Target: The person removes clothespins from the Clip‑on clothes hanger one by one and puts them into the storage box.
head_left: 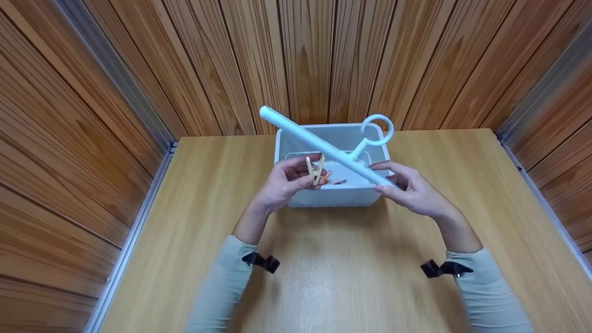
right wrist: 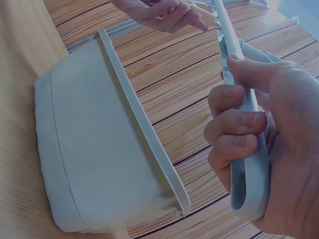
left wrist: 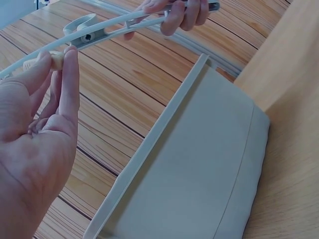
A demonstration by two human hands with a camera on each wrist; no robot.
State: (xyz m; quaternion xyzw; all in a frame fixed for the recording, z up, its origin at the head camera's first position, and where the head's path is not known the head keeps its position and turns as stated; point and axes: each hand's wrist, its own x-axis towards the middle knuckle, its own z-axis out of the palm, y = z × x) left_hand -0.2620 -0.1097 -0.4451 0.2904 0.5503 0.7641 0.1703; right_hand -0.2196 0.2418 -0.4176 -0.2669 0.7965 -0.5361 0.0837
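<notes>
A light blue plastic clothes hanger [head_left: 319,144] is held aloft over the bin, slanting down to the right, its hook [head_left: 387,134] pointing up and right. My right hand [head_left: 409,188] grips the hanger's lower right end, with fingers curled round it in the right wrist view. Between thumb and fingers, my left hand [head_left: 289,181] pinches a cream clothespin [head_left: 315,172] just below the hanger's bar. In the left wrist view the clothespin [left wrist: 57,60] sits close to the bar; whether it touches the bar I cannot tell.
Under both hands stands a white plastic bin [head_left: 335,198] on the wooden table [head_left: 344,268]. Inside it lie an orange item [head_left: 325,177] and a small dark item [head_left: 340,181], their kinds unclear. Wood-panelled walls [head_left: 305,60] close off the back and sides.
</notes>
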